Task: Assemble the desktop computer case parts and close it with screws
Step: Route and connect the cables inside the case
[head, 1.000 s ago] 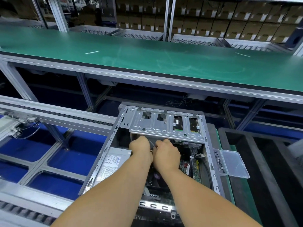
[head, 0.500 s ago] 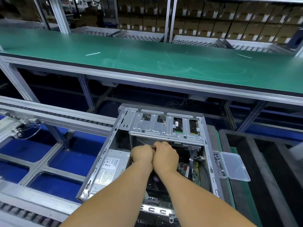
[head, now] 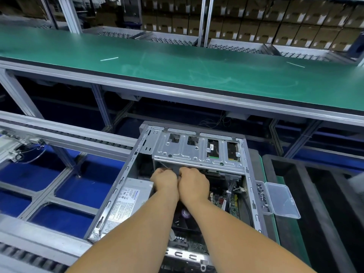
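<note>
Both hands are deep in the open case [head: 126, 186], knuckles touching just under the drive cage [head: 197, 154]. Left hand [head: 164, 180] and right hand [head: 194, 183] are curled tight; what each grip holds, I can't tell. Screw box [head: 275, 200] sits just right of the case.

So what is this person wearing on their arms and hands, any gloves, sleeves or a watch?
Nothing that shows. The left hand and the right hand are bare, with no gloves. Both forearms are uncovered as far back as the picture reaches, with no sleeve edge, watch, wrist strap or ring in sight. The fingers are mostly hidden from the camera.
</note>
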